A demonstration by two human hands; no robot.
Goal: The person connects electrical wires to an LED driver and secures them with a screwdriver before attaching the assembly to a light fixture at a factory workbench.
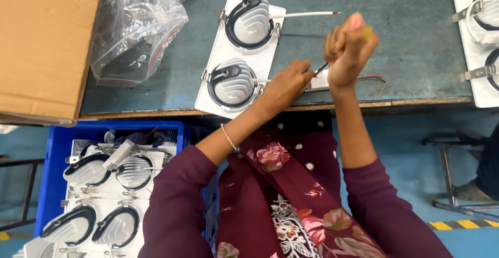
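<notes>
A white twin downlight fixture (221, 60) with two ribbed round heat sinks lies on the blue-green workbench (405, 39). A white cable (304, 14) runs from its upper lamp to the right. My left hand (283, 86) pinches a small white connector block (318, 82) beside the fixture's lower lamp; red and black wires (371, 78) lead off it to the right. My right hand (349, 47) is closed around a screwdriver with a yellow-green handle (367, 31), its metal tip pointing down at the connector.
A cardboard box (41, 44) and a crumpled clear plastic bag (135, 24) sit at the left of the bench. A blue crate (57, 138) below holds several more fixtures. Another white fixture (481, 44) lies at the right edge. A metal stand (452, 180) is on the floor.
</notes>
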